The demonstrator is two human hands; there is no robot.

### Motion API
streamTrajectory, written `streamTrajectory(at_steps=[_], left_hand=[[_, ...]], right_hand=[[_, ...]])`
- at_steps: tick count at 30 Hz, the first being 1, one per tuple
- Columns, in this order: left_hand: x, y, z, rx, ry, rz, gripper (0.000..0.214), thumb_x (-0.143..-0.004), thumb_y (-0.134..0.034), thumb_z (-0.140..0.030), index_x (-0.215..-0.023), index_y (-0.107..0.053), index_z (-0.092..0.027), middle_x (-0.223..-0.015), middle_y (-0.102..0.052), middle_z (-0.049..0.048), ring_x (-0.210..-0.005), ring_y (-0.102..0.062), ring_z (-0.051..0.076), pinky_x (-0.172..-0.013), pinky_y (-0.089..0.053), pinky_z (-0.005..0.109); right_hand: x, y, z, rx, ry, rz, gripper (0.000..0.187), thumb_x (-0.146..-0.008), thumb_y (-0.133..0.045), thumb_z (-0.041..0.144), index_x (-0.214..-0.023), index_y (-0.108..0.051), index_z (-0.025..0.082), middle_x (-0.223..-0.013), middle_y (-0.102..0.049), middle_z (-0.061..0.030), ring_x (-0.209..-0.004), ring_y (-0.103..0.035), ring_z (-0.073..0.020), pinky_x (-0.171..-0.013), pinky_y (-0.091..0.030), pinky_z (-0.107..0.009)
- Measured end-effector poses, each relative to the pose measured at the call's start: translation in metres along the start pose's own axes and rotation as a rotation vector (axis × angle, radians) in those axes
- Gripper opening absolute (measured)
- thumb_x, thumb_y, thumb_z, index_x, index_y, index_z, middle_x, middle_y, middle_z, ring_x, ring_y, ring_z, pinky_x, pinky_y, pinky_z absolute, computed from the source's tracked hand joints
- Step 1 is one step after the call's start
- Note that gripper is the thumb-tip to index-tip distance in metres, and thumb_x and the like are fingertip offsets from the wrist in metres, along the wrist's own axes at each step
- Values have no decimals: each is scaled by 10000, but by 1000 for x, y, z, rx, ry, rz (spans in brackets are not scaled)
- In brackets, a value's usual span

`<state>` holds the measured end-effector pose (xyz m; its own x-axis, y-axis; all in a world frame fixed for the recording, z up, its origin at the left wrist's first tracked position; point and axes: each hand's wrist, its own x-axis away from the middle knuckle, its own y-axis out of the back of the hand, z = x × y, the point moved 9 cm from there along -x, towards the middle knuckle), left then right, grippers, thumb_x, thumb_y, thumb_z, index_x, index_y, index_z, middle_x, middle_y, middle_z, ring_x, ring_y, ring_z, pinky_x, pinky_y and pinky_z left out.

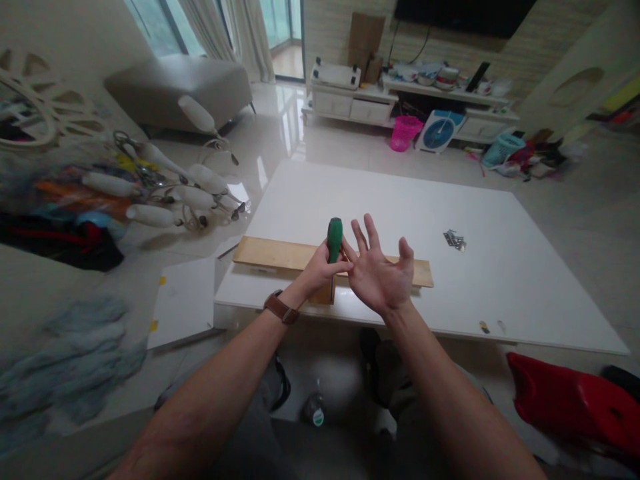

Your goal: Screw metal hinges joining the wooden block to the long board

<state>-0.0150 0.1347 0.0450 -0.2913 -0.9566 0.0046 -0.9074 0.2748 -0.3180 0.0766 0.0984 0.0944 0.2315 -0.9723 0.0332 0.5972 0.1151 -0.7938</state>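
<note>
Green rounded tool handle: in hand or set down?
In hand: the left hand grips the green handle low, its rounded end sticking out.

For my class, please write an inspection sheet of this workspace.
Surface: large, flat white panel.
Work items: green-handled tool, tip unclear; long, pale wooden plank; small pile of silvery metal hardware on the panel.
Clutter: crumpled grey-blue cloth at left.
Hands: left hand grips the tool; right hand open, palm up.
Cables: thin dark cables below the black rectangular television.
Surroundings: pink plastic basket, blue-and-white square fan, red plastic object.
</note>
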Motion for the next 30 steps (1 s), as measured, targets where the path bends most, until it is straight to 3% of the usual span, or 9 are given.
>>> streamTrajectory(at_steps=[11,17,21,30], left_hand=[[-6,-9,-1,-28,-10,32,530,-617,-941,-316,-957,-547,-215,-734,-478,-71,-700,-449,118,-656,-359,276],[-3,-5,-6,-36,-51,-13,441,-652,-916,-293,-895,-559,-206,-765,-521,-49,-735,-484,129,-698,-403,278],[-1,0,-1,0,-40,-18,455,-636,-901,-269,-959,-589,-200,-834,-579,-29,-795,-540,147,-756,-443,284],[-4,3,2,-67,-2,15,460,-641,-915,-310,-885,-537,-213,-736,-498,-62,-695,-454,125,-661,-377,268]], right_hand=[[2,6,9,19,12,6,580,-929,-477,719,-1381,-676,416,-1640,-556,71,-1678,-265,-311,-1318,-358,-605],[1,-3,5,8,22,42,583,-932,-485,704,-1394,-679,406,-1636,-554,88,-1674,-271,-266,-1334,-358,-523],[1,-3,0,8,12,42,585,-903,-517,705,-1377,-689,409,-1649,-542,80,-1674,-262,-275,-1294,-411,-538],[0,-2,1,45,1,49,625,-871,-544,719,-1401,-673,415,-1712,-470,92,-1659,-293,-286,-1251,-461,-535]])
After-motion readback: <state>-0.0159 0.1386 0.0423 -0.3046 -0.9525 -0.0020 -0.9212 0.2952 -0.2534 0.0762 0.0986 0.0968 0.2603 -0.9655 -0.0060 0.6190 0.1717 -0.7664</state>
